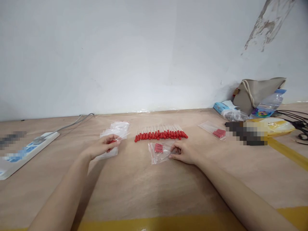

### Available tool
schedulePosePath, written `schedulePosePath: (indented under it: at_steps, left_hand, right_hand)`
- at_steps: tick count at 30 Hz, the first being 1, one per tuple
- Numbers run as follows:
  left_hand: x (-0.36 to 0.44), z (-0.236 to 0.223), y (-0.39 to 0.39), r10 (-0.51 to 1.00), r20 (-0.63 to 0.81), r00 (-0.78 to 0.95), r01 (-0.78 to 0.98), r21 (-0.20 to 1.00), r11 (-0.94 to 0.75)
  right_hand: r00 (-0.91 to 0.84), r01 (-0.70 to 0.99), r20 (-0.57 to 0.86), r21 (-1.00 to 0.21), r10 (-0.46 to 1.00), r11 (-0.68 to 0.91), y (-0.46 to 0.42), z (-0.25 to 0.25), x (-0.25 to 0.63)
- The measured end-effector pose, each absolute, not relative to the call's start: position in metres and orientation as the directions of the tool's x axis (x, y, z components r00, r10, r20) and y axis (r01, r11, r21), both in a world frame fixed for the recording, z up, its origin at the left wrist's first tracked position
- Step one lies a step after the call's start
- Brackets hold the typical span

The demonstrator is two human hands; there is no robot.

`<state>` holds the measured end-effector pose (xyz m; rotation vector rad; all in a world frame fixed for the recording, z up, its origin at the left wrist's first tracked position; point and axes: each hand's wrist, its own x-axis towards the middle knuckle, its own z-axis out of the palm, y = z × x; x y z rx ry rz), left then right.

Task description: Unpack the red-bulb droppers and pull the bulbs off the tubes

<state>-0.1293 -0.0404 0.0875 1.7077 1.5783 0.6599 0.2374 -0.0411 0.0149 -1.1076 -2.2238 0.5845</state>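
Observation:
My left hand (pixel 106 146) is closed in a pinch over a stack of clear zip bags (pixel 120 128). Red shows between its fingers, looking like the head of a red-tipped stick, most of which is hidden. My right hand (pixel 184 152) pinches the right end of a clear zip bag (pixel 156 158) lying flat on the table. Inside that bag are several small red pieces (pixel 158 148) at its left part. Just beyond it, a row of pale thin sticks with bulbous red heads (pixel 160 134) lies with the heads toward me.
Another zip bag with red contents (pixel 218 133) lies to the right. Further right are a yellow-and-white packet (pixel 280 125), a blue tissue pack (pixel 220 107), a grey bag (pixel 260 93) and black cables (pixel 297 118). A white power strip (pixel 31 152) is at left. The wall (pixel 144 57) borders the table.

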Motion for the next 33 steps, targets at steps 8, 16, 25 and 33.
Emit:
schedulePosePath:
  at_steps: [8,16,25,33]
  left_hand:
    - [-0.07,0.043,0.016,0.96,0.128,-0.249,0.77,0.627,0.116]
    - [-0.068,0.047,0.03,0.97,0.08,-0.229,0.837,0.525,0.155]
    - [-0.071,0.059,0.003,0.979,0.187,-0.076,0.939,0.345,0.007]
    - [-0.055,0.035,-0.05,0.834,0.484,0.266,0.881,0.229,-0.413]
  right_hand:
    - [-0.49,0.56,0.316,-0.6,0.813,0.571,-0.041,0.013,0.238]
    - [-0.487,0.567,0.302,-0.604,0.82,0.56,-0.042,0.016,0.237]
    - [-0.527,0.526,0.333,-0.595,0.782,0.608,-0.042,0.018,0.238]
    - [-0.55,0.496,0.373,-0.574,0.747,0.651,-0.045,0.022,0.239]
